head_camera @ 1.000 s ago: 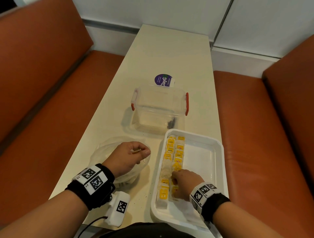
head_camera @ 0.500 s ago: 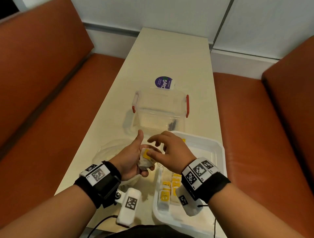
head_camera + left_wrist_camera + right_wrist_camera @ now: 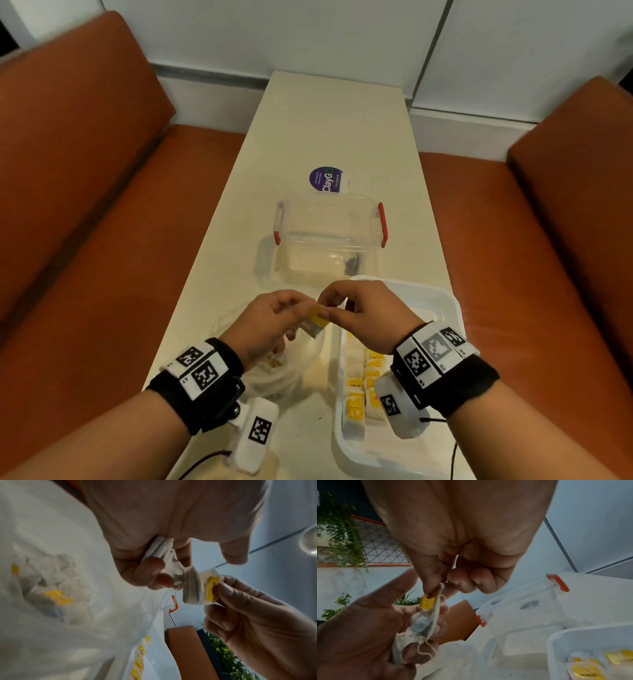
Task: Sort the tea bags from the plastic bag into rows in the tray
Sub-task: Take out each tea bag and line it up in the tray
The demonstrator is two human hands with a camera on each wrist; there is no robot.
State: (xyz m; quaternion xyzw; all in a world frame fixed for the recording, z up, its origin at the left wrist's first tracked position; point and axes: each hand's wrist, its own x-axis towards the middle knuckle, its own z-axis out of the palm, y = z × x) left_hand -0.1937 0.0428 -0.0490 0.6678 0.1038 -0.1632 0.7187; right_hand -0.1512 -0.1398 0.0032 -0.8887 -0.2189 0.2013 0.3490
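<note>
crumpled white paper tea bag with yellow tag (image 3: 317, 323): held above table, 9 o'clock of white plastic tray (image 3: 452, 308) | right hand (image 3: 368, 315): pinches tag | left hand (image 3: 267, 322): grips pouch | clear plastic bag (image 3: 274, 373): below hands

One white tea bag (image 3: 317, 325) with a yellow tag is up in the air above the crumpled clear plastic bag (image 3: 291, 373); two rows of tea bags (image 3: 363, 387) line the white tray's (image 3: 452, 308) left side, at the table's near right corner.
</note>
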